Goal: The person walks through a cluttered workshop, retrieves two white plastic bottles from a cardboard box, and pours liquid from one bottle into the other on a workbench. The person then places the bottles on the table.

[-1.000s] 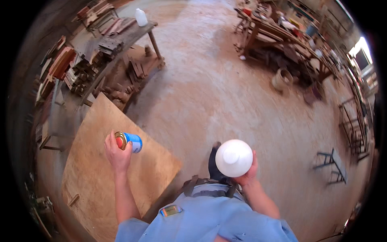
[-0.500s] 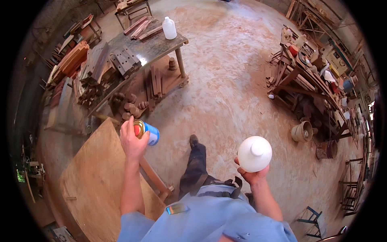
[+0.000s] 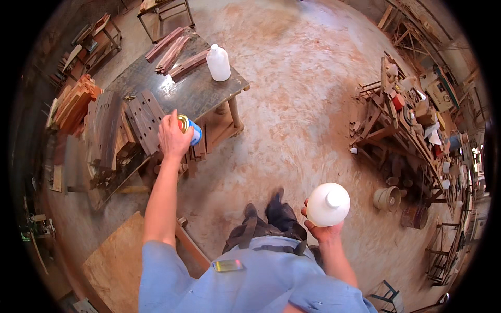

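Near right, the right hand cups a white bottle, probably because its round body is too broad to encircle. Farther left, the left hand grasps a blue can by its top, apparently for a secure grip. Beyond, a white jug stands upright on the surface, presumably stable on its flat base.

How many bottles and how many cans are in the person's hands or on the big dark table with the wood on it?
White bottles: 2 (held bottle in the right hand, standing bottle on the dark table)
Blue cans: 1 (blue can in the left hand)
Total: 3
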